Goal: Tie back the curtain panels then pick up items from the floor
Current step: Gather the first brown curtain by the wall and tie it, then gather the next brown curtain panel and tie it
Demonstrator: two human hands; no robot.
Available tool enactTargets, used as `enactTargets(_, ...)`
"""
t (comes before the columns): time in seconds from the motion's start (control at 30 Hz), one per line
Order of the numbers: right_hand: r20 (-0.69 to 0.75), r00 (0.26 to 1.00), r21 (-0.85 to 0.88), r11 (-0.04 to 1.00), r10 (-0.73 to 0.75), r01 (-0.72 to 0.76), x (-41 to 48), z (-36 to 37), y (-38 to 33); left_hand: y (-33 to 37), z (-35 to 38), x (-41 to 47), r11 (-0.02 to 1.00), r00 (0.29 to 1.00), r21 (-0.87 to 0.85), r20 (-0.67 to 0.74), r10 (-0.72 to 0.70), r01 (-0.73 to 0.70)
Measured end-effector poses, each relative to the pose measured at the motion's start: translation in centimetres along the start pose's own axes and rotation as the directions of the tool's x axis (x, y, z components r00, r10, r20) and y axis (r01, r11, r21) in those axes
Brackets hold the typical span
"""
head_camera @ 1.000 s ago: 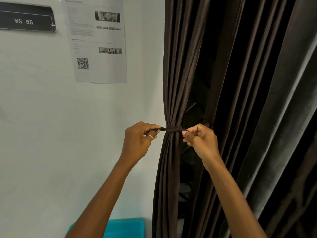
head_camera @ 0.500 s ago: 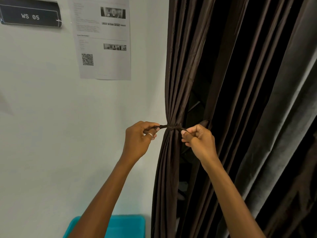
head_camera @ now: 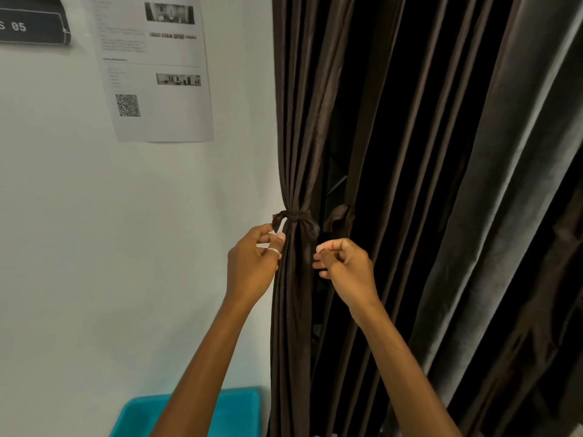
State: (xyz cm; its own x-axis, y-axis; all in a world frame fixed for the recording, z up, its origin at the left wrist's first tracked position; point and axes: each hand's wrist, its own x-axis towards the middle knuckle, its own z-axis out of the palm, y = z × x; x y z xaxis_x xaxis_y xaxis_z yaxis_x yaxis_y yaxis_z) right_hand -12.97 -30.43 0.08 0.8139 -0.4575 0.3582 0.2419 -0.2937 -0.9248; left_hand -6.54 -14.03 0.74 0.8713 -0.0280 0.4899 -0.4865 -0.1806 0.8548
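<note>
Brown curtain panel [head_camera: 296,137] hangs gathered beside the white wall [head_camera: 94,247], cinched by a knotted fabric tie-back [head_camera: 295,215]. Left hand [head_camera: 254,263] is curled, thumb just beside the tie's loose left end; whether it pinches cannot be told. Right hand [head_camera: 345,268] sits just below the knot, fingers curled, apart from the tie, nothing seen in them. Teal bin [head_camera: 142,417] stands below.

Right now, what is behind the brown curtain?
Through the gap beside the tied curtain panel, only darkness and a few pale slanted bars show. The folds cover everything else.
</note>
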Motion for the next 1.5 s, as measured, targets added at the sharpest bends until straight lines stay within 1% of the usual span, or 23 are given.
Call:
enactTargets(0.17, -0.009, 0.998, 0.005, 0.998, 0.055, -0.055, -0.9, -2.2, 1.5, -0.2, 1.4, -1.9, 0.998, 0.997, 0.029, 0.055, -0.057, 0.055)
enactTargets(0.33, -0.014, 0.997, 0.004, 0.997, 0.071, -0.071, -1.4, -5.0, 2.7, 0.3, 3.6, -3.3, 0.997, 0.990, 0.038, 0.126, -0.066, 0.062)
enactTargets(0.53, -0.002, 0.997, -0.037, 0.996, 0.080, -0.080, -1.8, -8.6, 4.0, 0.9, 6.3, -5.3, 0.997, 0.977, 0.047, 0.204, -0.062, 0.053)
enactTargets(0.67, -0.001, 0.995, -0.053, 0.994, 0.096, -0.096, -1.9, -9.5, 4.8, 0.5, 7.3, -5.9, 0.996, 0.972, 0.047, 0.221, -0.084, 0.076)
enactTargets(0.87, -0.020, 0.996, -0.111, 0.989, 0.092, -0.094, -0.7, -9.3, 5.4, 0.2, 8.5, -4.7, 0.996, 0.964, 0.050, 0.252, -0.089, 0.079)
enactTargets(1.0, -0.032, 0.997, -0.165, 0.983, 0.076, -0.080, 1.5, -8.8, 5.4, -0.4, 9.1, -2.8, 0.997, 0.964, 0.023, 0.253, -0.080, 0.077)
enactTargets(1.23, -0.042, 0.998, -0.369, 0.929, -0.055, 0.036, 8.9, -6.7, 3.7, -2.0, 9.9, 0.2, 0.995, 0.959, -0.019, 0.267, -0.090, 0.098)
enactTargets(1.37, -0.032, 0.999, -0.407, 0.913, -0.028, 0.012, 12.3, -4.4, 3.9, -3.0, 10.2, 1.5, 0.995, 0.953, -0.007, 0.286, -0.098, 0.104)
enactTargets(1.5, -0.038, 0.999, -0.491, 0.871, 0.001, -0.020, 14.6, -2.6, 4.2, -3.3, 10.7, 2.3, 0.996, 0.942, -0.006, 0.325, -0.085, 0.092)
